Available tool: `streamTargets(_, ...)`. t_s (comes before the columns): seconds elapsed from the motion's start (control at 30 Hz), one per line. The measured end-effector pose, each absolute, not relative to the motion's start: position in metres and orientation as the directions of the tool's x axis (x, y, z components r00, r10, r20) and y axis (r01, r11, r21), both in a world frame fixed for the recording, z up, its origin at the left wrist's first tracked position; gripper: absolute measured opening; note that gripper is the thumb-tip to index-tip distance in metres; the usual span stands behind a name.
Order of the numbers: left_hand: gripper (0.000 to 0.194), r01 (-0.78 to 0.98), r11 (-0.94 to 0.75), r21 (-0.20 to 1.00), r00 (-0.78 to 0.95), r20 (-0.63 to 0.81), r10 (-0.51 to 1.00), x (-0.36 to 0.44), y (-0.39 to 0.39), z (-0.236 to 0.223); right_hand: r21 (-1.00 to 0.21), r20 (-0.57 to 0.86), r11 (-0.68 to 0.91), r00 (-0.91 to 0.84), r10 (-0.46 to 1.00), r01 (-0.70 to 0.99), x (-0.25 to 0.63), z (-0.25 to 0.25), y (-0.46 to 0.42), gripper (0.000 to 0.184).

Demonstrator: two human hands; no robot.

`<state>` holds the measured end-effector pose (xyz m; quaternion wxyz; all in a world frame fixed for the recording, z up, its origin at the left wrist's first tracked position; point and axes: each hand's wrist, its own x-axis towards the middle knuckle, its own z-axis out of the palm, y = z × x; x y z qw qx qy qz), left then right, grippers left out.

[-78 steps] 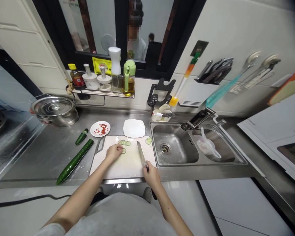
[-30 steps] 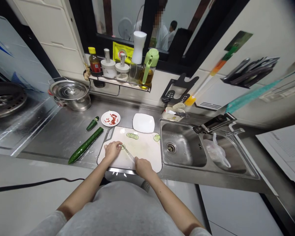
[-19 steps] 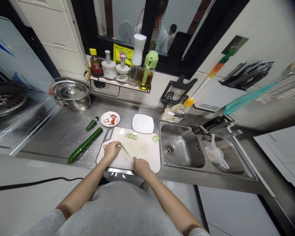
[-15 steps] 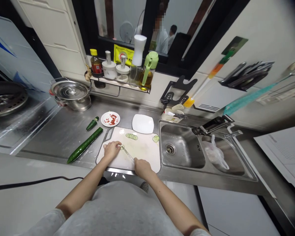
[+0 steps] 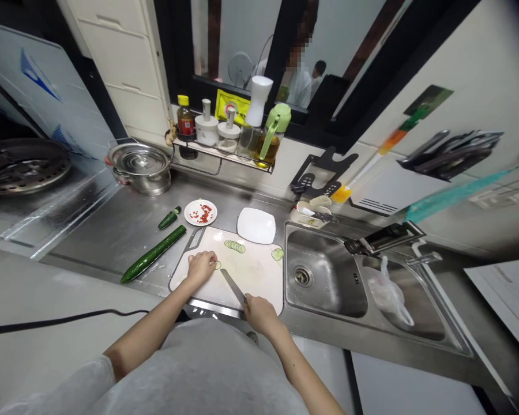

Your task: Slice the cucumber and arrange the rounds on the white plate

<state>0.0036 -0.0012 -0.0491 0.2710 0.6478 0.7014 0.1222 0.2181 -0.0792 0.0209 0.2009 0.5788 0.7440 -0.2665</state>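
My right hand (image 5: pixel 259 313) is wrapped round the handle of a knife (image 5: pixel 232 285). Its blade points up and left, its tip a short gap from the fingertips of my left hand (image 5: pixel 202 267). Those fingers are bent together at a thin round cucumber slice (image 5: pixel 218 265) on the white cutting board (image 5: pixel 246 288). An overlapping row of cucumber slices (image 5: pixel 234 246) lies at the board's far side, and a few cucumber pieces (image 5: pixel 277 254) at its right edge. Left of the board rest a long cucumber (image 5: pixel 153 254) and a short cut piece of cucumber (image 5: pixel 168 219).
Behind the board stand a plate with red bits (image 5: pixel 194 219) and a white square dish (image 5: pixel 256 226). A steel pot (image 5: pixel 155 181) is at the back left. The double sink (image 5: pixel 328 288) adjoins on the right, with a plastic bag (image 5: pixel 388 291). A condiment shelf (image 5: pixel 225 152) hangs behind.
The knife has drawn back from the slice, its tip now apart from my left fingers. My right hand has moved slightly right and nearer me. The whole view has shifted a little.
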Motion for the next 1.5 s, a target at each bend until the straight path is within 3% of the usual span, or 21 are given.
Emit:
streamTargets(0.2, 0.016, 0.777, 0.255, 0.576, -0.118, -0.266, 0.957, -0.012, -0.002, -0.050, -0.191, -0.594, 0.135, -0.224, 0.773, 0.972, 0.235, 0.014, -0.077, 0.028)
streamTargets(0.47, 0.021, 0.845, 0.296, 0.446, -0.188, -0.272, 0.944, -0.046, -0.002, -0.043, -0.173, -0.578, 0.082, -0.169, 0.799, 0.981, 0.249, 0.020, -0.064, 0.029)
streamTargets(0.6, 0.024, 0.880, 0.256, 0.399, -0.178, -0.221, 0.959, -0.045, -0.004, -0.044, -0.123, -0.576, 0.014, -0.083, 0.813, 0.992, 0.255, 0.021, -0.062, 0.030)
streamTargets(0.93, 0.033, 0.863, -0.026, 0.505, 0.088, -0.099, 0.991, 0.044, 0.043, -0.045, -0.104, -0.527, -0.092, 0.023, 0.850, 0.990, 0.261, 0.011, -0.071, 0.030)
streamTargets(1.2, 0.030, 0.902, -0.187, 0.388, 0.240, -0.094, 0.966, 0.080, 0.068, -0.057, -0.141, -0.528, -0.121, 0.028, 0.849, 0.983, 0.266, 0.006, -0.081, 0.029)
streamTargets(1.4, 0.024, 0.874, -0.177, 0.453, 0.229, -0.061, 0.972, 0.077, 0.061, -0.051, -0.159, -0.504, -0.115, 0.020, 0.864, 0.980, 0.269, 0.006, -0.082, 0.030)
streamTargets(1.5, 0.020, 0.829, -0.054, 0.557, 0.141, -0.115, 0.983, 0.069, 0.052, -0.048, -0.154, -0.505, -0.119, 0.025, 0.863, 0.981, 0.269, 0.007, -0.082, 0.030)
